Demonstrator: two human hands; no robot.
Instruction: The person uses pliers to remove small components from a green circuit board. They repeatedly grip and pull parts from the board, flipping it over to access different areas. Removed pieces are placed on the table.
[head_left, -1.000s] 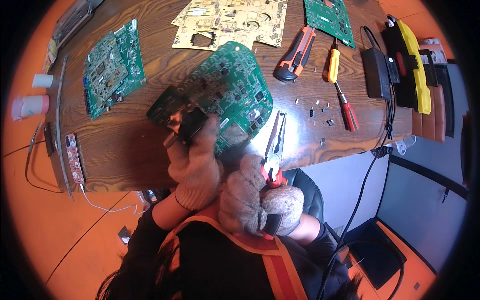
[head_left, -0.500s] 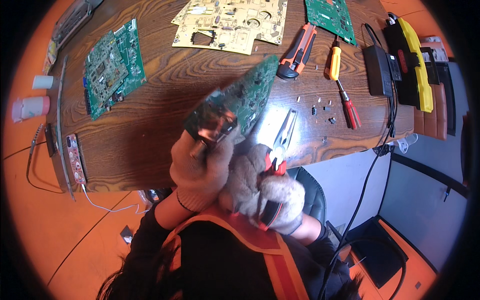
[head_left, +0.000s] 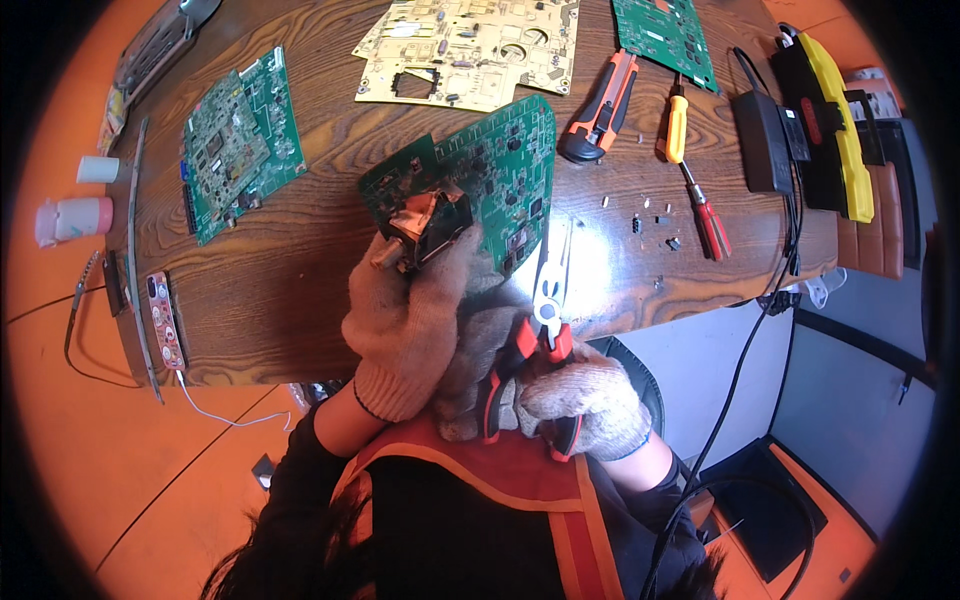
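Both of my hands wear knitted work gloves. My left hand (head_left: 405, 325) grips a green circuit board (head_left: 510, 165) near its lower left corner and holds it tilted above the table's near edge. A copper-coloured, metal-cased part (head_left: 425, 220) sits on the board by the thumb and fingers. In my right hand (head_left: 595, 405) are long-nose pliers (head_left: 549, 298) with red and black handles spread apart. Their jaws point up, just right of the board's lower edge, against a bright light spot. Whether the tips touch the board I cannot tell.
On the wooden table (head_left: 290, 330) lie stacked green boards (head_left: 225, 150), a cream board (head_left: 470, 60), an orange-black utility knife (head_left: 602, 110), a yellow-handled screwdriver (head_left: 676, 125), a red-handled one (head_left: 712, 228) and small loose parts (head_left: 637, 225). A black adapter (head_left: 762, 140), a yellow-black case (head_left: 835, 120) and a phone (head_left: 166, 320) stand further out.
The board has turned so that more of its face shows. The pliers' handles have spread wider, and my right hand has shifted slightly right. The whole view has moved a little.
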